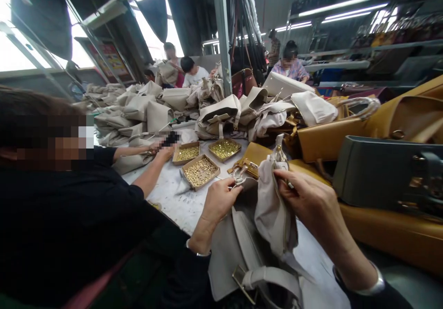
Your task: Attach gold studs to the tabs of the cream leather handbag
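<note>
Holding a pale grey handbag at the near edge of the table, the left hand pinches a silver clasp between thumb and forefinger. The right hand is closed, pinching the bag's lining flap at its top. The bag's long axis runs away from the wearer: its mouth end points toward the table centre and its buckled strap lies nearest. Trays of gold fittings sit just beyond the left hand. A mustard bag lies to the right.
</note>
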A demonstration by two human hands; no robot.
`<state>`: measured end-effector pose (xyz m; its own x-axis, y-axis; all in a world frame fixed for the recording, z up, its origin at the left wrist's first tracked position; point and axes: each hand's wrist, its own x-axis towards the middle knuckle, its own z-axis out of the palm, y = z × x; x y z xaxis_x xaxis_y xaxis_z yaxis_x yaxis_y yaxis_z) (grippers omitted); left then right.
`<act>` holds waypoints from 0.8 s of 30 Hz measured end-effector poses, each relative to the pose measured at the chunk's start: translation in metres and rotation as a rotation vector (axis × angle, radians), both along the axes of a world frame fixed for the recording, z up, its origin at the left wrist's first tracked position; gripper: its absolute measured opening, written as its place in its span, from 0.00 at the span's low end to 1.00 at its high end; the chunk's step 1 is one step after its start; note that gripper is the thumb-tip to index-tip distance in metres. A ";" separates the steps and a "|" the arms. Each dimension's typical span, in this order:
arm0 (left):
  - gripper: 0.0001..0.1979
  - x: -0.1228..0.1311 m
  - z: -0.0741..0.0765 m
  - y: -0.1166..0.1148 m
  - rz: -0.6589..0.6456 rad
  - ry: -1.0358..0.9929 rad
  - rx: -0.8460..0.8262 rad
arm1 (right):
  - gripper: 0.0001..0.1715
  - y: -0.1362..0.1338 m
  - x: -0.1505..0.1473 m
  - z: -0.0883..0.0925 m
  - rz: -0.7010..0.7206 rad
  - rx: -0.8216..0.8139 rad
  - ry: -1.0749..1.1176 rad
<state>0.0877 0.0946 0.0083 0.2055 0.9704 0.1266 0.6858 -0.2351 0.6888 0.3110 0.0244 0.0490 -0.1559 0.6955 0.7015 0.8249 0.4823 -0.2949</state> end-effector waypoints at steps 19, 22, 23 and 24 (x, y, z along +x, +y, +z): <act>0.17 -0.005 -0.027 0.007 -0.040 -0.342 0.051 | 0.15 -0.016 -0.025 -0.044 0.347 -0.482 -0.053; 0.18 -0.006 -0.028 0.000 -0.045 -0.357 0.096 | 0.07 -0.014 -0.033 -0.044 0.359 -0.477 -0.128; 0.18 -0.007 -0.027 -0.002 -0.050 -0.348 0.097 | 0.06 -0.013 -0.035 -0.045 0.360 -0.467 -0.122; 0.18 -0.009 -0.026 -0.004 -0.057 -0.335 0.092 | 0.07 -0.013 -0.036 -0.046 0.363 -0.457 -0.103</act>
